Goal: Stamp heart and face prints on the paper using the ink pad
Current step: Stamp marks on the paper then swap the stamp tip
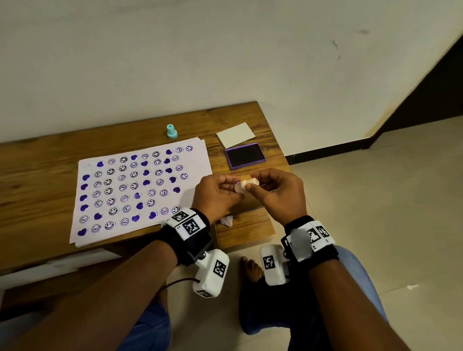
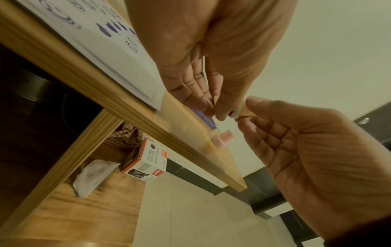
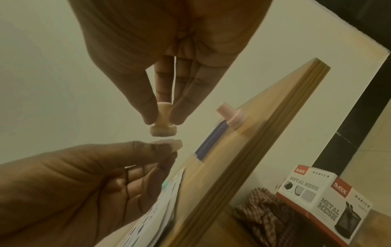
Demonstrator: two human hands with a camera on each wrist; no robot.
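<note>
A small cream stamp (image 3: 161,120) with a narrow stem and wider round base is pinched by its stem in the right hand (image 1: 279,194), grip clamped on it, held in the air above the bench's (image 1: 35,173) near edge. The left hand (image 1: 216,195), fingers loosely curled, has its thumb tip at the stamp's base; whether it actually touches is unclear. Only the wrist views show a pink stamp (image 3: 231,115) standing beside the purple ink pad (image 1: 245,155) and a box (image 3: 323,200) under the bench. The head view shows the paper (image 1: 141,189), left of the ink pad, covered in purple hearts and faces, with a teal stamp (image 1: 172,131) beyond it.
</note>
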